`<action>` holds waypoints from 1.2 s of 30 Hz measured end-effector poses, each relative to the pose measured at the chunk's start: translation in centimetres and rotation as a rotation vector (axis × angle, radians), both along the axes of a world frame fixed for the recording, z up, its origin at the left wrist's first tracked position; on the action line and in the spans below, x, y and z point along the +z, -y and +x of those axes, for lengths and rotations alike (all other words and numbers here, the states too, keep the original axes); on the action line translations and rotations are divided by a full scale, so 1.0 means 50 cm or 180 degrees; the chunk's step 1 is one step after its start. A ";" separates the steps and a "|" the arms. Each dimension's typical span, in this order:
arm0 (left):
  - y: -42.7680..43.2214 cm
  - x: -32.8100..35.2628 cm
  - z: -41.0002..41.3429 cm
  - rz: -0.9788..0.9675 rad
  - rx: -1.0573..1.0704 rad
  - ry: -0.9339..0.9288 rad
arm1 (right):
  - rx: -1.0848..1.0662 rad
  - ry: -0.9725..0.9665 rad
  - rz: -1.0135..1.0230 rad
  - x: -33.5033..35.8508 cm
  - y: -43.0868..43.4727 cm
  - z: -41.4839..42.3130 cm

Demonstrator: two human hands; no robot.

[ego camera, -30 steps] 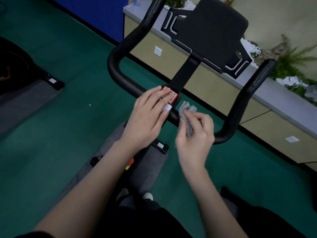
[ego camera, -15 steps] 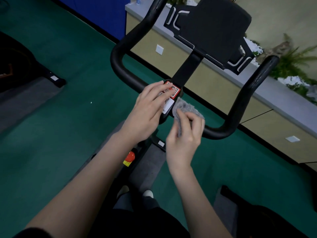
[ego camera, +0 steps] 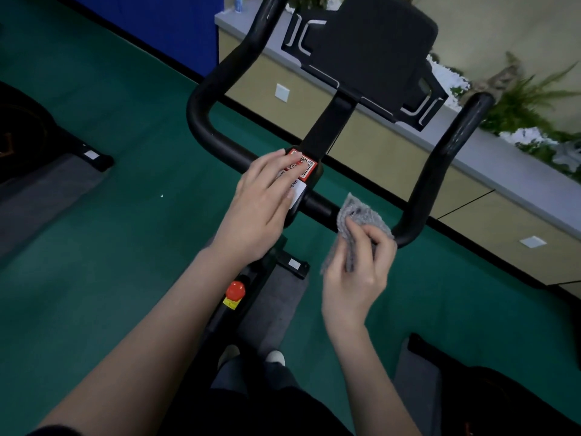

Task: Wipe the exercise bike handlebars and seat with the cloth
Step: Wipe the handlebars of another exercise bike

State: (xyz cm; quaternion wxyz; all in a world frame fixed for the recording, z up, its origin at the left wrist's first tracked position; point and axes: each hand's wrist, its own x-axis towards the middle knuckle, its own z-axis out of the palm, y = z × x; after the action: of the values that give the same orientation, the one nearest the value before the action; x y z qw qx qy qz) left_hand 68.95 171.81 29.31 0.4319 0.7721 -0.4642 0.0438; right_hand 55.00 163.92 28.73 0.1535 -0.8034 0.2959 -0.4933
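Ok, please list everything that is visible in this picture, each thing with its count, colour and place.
handlebars: one, black, centre
console: one, black, above the handlebars
label: one, red and white, at the handlebars' middle
cloth: one, grey, at the bar right of the label
knob: one, red, on the frame below
mat: one, grey, under the bike
floor: green, all around
ledge: one, grey, upper right
plants: several, green, on the ledge
panel: one, blue, top left
left hand: fingers rest on the label
right hand: grips the cloth
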 end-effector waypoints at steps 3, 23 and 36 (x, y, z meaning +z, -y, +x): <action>0.004 -0.003 0.000 0.0004 0.0064 0.0087 | -0.0104 0.0411 0.0526 0.004 -0.018 -0.008; -0.006 0.002 0.008 0.0192 -0.0036 0.0144 | 0.0343 0.2742 0.5430 0.033 -0.062 0.106; -0.003 0.001 0.003 0.0229 0.0061 0.0255 | 0.0103 0.2633 0.5698 0.044 -0.025 0.048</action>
State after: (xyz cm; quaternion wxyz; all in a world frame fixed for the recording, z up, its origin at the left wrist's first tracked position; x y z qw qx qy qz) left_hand 69.08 171.94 29.38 0.3844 0.7891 -0.4750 0.0622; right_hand 57.40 165.18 30.91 0.8031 -0.1588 0.4720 -0.3272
